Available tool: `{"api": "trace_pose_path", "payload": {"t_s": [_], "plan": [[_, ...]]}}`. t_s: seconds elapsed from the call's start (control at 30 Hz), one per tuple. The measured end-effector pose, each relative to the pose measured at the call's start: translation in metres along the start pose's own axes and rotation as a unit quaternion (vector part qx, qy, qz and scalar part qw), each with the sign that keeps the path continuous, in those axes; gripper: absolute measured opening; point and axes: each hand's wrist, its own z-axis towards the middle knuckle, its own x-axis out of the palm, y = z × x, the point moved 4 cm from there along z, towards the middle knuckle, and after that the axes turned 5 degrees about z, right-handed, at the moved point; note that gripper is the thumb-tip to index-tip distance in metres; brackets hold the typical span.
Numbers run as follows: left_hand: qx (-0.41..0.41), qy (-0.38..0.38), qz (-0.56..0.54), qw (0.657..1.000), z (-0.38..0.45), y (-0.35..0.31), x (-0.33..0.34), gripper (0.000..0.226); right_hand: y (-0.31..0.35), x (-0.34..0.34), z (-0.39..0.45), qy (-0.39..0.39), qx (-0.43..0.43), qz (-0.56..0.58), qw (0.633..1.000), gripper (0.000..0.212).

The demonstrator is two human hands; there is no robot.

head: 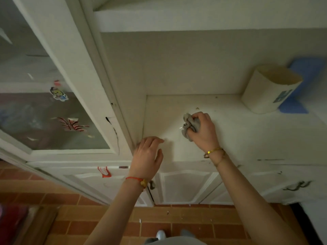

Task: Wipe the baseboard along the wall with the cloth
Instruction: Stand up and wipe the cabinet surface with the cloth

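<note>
The broad white painted cabinet counter (247,131) fills the view, with a cream cylindrical container (269,91) at its back right and 2 lower white panelled doors (185,184) below, above orange-brown floor tiles (177,225). No baseboard is identifiable here; it presumably runs low, near the floor. The left hand (148,156) rests spread, fingers straight, on the counter's front corner. The right hand (201,129) grips the crumpled grey cloth (189,124), bunched out past the knuckles; flattening it should wipe better.
</note>
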Motion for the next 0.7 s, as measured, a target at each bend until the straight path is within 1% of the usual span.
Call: {"api": "trace_pose_path", "payload": {"t_s": [0.1,0.2,0.3,0.4,0.53,0.6,0.7], "plan": [[-0.011,0.005,-0.009,1.0,0.013,0.007,0.014,0.033,0.007,0.02,0.046,0.02,-0.014,-0.003,1.0,0.033],[-0.019,0.018,-0.013,1.0,0.021,0.01,0.028,0.037,0.011,0.047,0.091,0.04,-0.039,-0.013,0.998,0.034],[-0.039,0.03,-0.01,0.999,0.025,0.015,0.042,0.039,0.014,0.074,0.128,0.079,-0.031,0.006,0.996,0.03],[-0.039,0.015,-0.007,0.999,0.033,0.019,0.05,0.033,0.016,0.104,0.159,0.119,-0.038,0.017,0.992,0.03],[-0.03,-0.005,-0.015,0.999,0.038,0.021,0.054,0.033,0.022,0.145,0.184,0.154,-0.073,0.004,0.985,0.032],[-0.028,-0.012,-0.014,0.999,0.038,0.022,0.056,0.033,0.022,0.163,0.191,0.167,-0.079,-0.009,0.983,0.034],[-0.022,-0.012,-0.016,1.0,0.039,0.023,0.057,0.033,0.017,0.181,0.193,0.185,-0.069,-0.034,0.98,0.043]]}}
